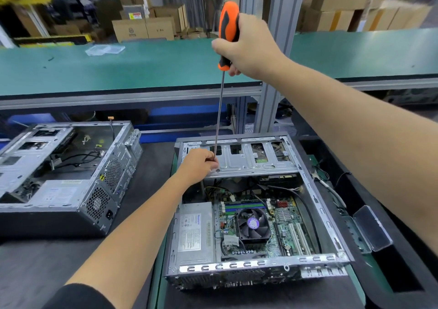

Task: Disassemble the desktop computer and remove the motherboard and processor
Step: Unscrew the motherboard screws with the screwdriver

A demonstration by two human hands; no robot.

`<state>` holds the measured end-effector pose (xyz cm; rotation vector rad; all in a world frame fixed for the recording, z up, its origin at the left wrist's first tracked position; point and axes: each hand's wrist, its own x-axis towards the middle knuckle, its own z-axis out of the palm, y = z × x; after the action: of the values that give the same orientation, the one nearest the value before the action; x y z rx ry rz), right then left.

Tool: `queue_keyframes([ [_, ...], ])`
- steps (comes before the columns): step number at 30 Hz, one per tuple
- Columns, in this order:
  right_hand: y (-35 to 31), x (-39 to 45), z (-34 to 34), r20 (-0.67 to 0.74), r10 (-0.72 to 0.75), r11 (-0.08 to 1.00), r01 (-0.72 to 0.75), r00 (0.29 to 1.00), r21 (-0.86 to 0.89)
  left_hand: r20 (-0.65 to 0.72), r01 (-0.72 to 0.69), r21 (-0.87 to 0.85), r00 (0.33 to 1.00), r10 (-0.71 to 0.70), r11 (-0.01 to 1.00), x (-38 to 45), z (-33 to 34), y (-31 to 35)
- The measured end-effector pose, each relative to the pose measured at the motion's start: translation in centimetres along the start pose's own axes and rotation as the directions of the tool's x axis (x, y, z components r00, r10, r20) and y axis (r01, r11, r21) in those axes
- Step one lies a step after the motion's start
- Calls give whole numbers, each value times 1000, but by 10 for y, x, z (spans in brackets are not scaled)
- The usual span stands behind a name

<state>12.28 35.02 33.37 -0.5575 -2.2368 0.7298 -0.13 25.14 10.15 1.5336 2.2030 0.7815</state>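
Observation:
An open desktop case [317, 190] lies on its side before me. Inside are the green motherboard [284, 225], a black CPU cooler fan [252, 223] and a grey power supply [193, 235]. A metal drive cage [248, 159] spans the far end. My right hand [251, 46] grips the orange and black handle of a long screwdriver [227, 27], held upright. Its thin shaft [219, 117] runs down to the cage's left end. There my left hand [201, 164] pinches the shaft near its tip. The processor is hidden under the fan.
A second, gutted case [59, 178] lies to the left on the dark mat. A detached side panel with a clear plastic piece [369, 228] lies right of the case. A green conveyor bench [142, 64] runs behind, with an aluminium post [272, 72] and cardboard boxes beyond.

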Motion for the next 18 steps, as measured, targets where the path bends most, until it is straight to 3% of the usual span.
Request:
queue_keyframes([
  [12,-3,-17,-15,-54,34,999,-32,998,31,6,-18,30,1000,18,999,-3,2,10],
  [18,10,-25,-50,-76,16,999,-13,997,42,-17,-44,42,999,44,998,7,17,46],
])
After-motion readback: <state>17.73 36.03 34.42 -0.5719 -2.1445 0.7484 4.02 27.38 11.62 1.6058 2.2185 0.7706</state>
